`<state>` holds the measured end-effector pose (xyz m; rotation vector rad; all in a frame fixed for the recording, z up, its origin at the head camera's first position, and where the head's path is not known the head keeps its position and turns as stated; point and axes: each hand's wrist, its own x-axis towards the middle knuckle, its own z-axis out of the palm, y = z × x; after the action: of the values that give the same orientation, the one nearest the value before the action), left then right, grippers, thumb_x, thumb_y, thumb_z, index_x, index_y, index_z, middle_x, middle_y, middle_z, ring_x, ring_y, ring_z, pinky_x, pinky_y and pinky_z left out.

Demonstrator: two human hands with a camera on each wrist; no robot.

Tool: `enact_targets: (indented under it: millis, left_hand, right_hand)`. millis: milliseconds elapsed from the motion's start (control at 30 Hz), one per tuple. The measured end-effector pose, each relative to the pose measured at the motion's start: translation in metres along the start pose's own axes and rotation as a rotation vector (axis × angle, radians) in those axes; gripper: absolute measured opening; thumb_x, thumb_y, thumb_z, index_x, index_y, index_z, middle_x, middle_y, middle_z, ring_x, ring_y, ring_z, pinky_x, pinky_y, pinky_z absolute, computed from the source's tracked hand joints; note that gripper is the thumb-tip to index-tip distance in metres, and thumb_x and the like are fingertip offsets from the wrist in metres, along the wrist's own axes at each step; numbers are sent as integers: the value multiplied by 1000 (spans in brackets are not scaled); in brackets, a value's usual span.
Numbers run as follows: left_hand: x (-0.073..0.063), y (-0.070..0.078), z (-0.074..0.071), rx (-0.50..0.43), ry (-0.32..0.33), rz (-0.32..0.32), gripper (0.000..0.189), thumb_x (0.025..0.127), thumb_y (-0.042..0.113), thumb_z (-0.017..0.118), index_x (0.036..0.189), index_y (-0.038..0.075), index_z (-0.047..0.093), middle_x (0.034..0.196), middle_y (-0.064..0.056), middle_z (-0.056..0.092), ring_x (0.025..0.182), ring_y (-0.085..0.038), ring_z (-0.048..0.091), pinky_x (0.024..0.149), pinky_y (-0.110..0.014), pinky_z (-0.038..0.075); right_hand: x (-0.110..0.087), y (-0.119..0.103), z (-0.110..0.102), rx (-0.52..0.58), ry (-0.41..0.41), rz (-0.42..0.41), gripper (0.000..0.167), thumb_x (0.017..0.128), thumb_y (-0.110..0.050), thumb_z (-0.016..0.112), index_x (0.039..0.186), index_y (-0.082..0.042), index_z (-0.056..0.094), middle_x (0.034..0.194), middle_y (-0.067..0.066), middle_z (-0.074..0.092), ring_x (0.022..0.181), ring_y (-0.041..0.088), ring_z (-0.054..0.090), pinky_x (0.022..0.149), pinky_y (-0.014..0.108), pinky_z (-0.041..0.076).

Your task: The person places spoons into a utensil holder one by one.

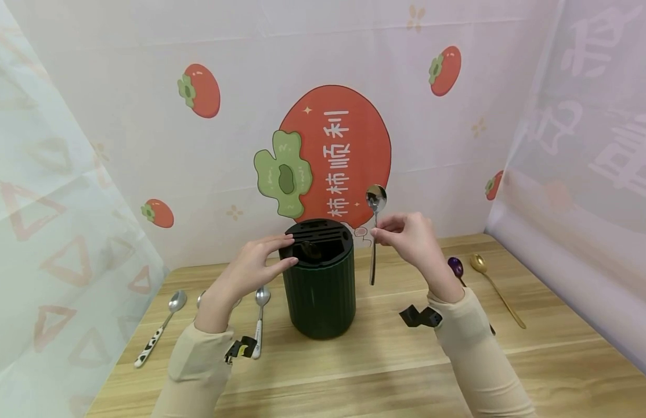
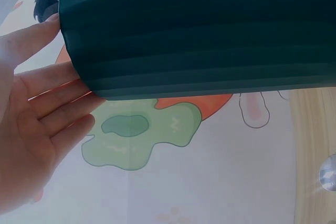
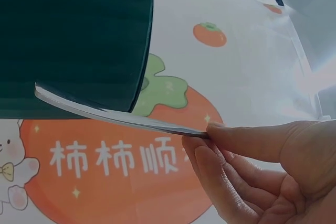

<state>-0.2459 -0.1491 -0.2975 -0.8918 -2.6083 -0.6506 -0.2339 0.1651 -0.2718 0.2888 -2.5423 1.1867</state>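
Note:
A dark green ribbed utensil holder (image 1: 323,302) with a slotted black top stands upright on the table. Inside its larger opening, the bowl of a dark spoon (image 1: 311,251) shows. My left hand (image 1: 249,266) rests at the holder's left rim, thumb and fingers spread and fairly straight. To the right of the holder, my right hand (image 1: 412,235) pinches a silver spoon (image 1: 376,198) by its handle between thumb and fingers. That spoon is upright, bowl up, apart from the holder. In the right wrist view its handle (image 3: 121,119) extends past the fingertips.
On the wooden table (image 1: 385,371), a spoon with a black-and-white patterned handle (image 1: 158,335) and a white-handled spoon (image 1: 259,325) lie left. A purple spoon (image 1: 455,267), partly behind my right forearm, and a gold spoon (image 1: 497,290) lie right. Printed sheets (image 1: 145,145) stand around the table.

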Motion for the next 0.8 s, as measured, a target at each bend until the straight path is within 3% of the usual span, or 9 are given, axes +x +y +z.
enact_targets:
  millis: [800]
  left_hand:
    - [-1, 1, 0, 13, 2, 6, 50, 90, 41, 62, 129, 10, 60, 133, -9, 57, 126, -28, 52, 105, -46, 42]
  right_hand:
    - [5, -18, -5, 28, 51, -34, 24, 86, -28, 70, 95, -7, 72, 86, 8, 74, 75, 16, 71, 72, 36, 56]
